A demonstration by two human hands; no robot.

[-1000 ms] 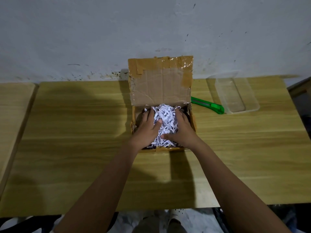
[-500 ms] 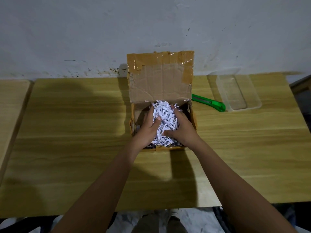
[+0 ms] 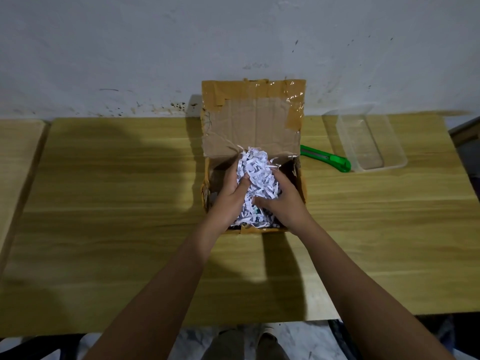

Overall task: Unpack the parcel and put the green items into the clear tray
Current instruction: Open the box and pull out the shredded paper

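An open cardboard parcel (image 3: 253, 120) stands at the middle back of the wooden table, its taped lid flap upright against the wall. A wad of white shredded paper (image 3: 255, 175) bulges out of it. My left hand (image 3: 231, 193) and my right hand (image 3: 283, 201) are inside the box, clasping the wad from either side. A small green-tinted spot shows among the shreds near my right thumb. Whatever lies under the paper is hidden. A clear plastic tray (image 3: 389, 141) sits empty at the back right.
A green utility knife (image 3: 328, 158) lies on the table between the parcel and the tray. A second wooden tabletop (image 3: 18, 162) adjoins on the left. The wall runs right behind the table. My shoes show below the near edge.
Both hands have gathered the shredded paper into a tighter, taller wad and lifted it slightly within the box. The parcel, knife and tray stay where they were.
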